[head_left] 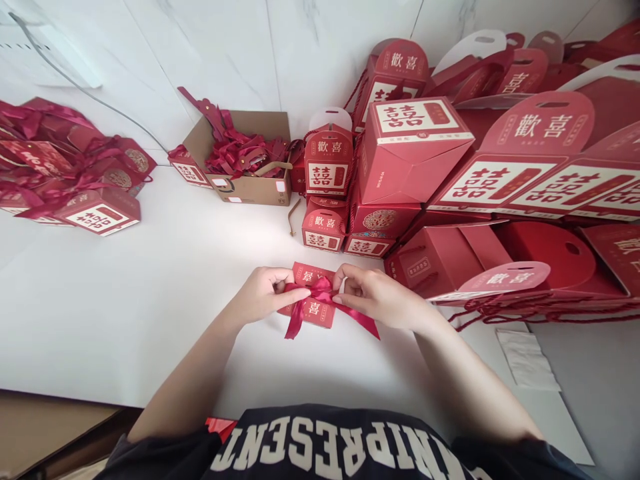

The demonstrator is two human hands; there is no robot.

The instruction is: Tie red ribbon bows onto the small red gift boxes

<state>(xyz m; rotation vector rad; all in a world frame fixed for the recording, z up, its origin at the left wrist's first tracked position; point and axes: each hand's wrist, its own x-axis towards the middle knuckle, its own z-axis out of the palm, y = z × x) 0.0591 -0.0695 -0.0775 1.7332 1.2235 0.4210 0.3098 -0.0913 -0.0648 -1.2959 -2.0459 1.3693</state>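
Note:
A small red gift box (314,309) with white characters lies on the white table (150,293) just in front of me. A dark red ribbon (320,293) is tied in a bow across it, and its two tails hang toward me. My left hand (265,293) pinches the bow's left loop with curled fingers. My right hand (373,297) pinches the bow's right side, fingers closed on the ribbon.
Small finished red boxes (325,200) stand stacked behind. Large red gift boxes (415,147) and flat handled ones (525,173) pile up at the right. A brown carton (250,187) of red ribbons sits at the back; more ribboned boxes (75,173) lie far left. White paper (527,360) lies right.

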